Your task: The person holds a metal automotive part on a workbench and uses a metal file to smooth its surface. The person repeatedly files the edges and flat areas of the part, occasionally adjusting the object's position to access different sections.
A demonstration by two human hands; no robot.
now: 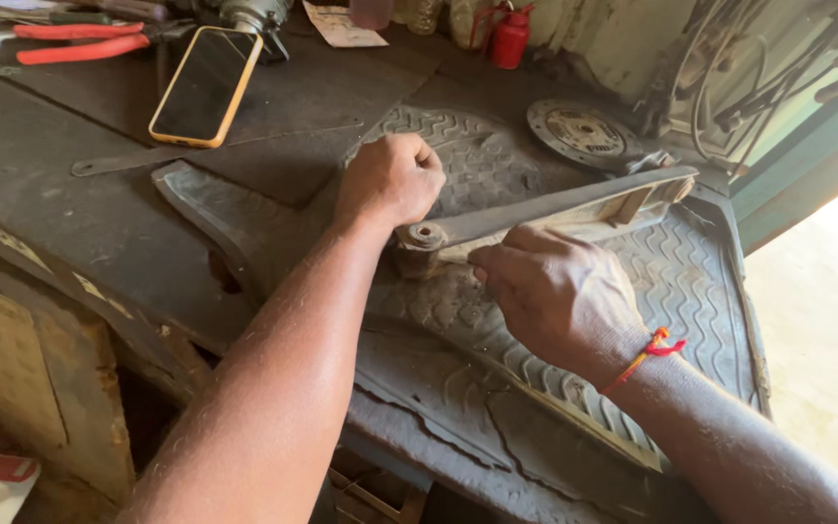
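A long grey metal arm with a round bushing eye at its near end lies across a dusty rubber floor mat. My left hand is a closed fist just left of the bushing end, touching or gripping it; what the fingers hold is hidden. My right hand rests against the arm's lower edge just right of the bushing, fingers curled onto it. A red thread bracelet circles my right wrist.
A phone in a yellow case lies on the dark workbench at back left, near red-handled pliers. A round metal disc and a red oil can sit behind the mat. Cables hang at back right. The bench edge drops off at front.
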